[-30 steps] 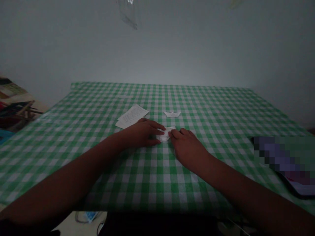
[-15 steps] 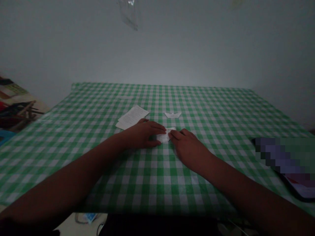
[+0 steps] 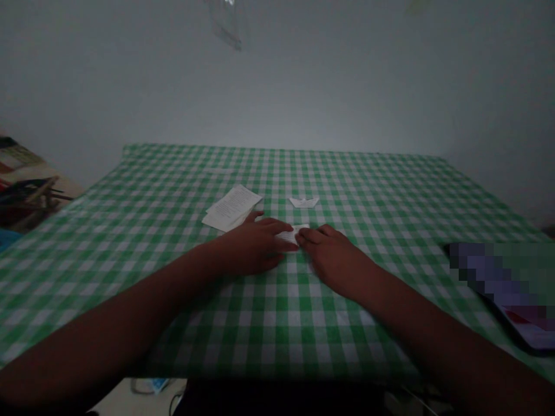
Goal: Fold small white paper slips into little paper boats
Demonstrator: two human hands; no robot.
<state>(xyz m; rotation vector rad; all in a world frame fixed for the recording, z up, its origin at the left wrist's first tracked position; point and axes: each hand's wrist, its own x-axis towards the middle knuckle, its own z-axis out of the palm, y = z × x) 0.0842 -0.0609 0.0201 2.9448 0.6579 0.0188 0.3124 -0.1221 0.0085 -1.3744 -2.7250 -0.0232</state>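
Observation:
A small folded piece of printed paper (image 3: 286, 236) lies flat on the checked cloth, partly covered by both hands. My left hand (image 3: 255, 245) reaches over its left part, fingers stretched out and apart, the fingertips resting on it. At the right edge of the paper, my right hand (image 3: 329, 254) has its fingers curled together and gripping there; the thumb is mostly hidden. Just beyond the hands sits a white folded paper boat (image 3: 304, 203). Printed paper sheets (image 3: 232, 207) lie overlapping to the left, past my left hand.
A green and white checked tablecloth (image 3: 368, 190) covers the table, which meets a pale wall (image 3: 303, 86) at the back. On the right lies a phone (image 3: 503, 289), its screen blurred out. A clear plastic thing (image 3: 226, 23) hangs on the wall.
My left hand has shifted slightly nearer to me, its lower fingers reaching further right across the folded paper. My right hand stays almost in place.

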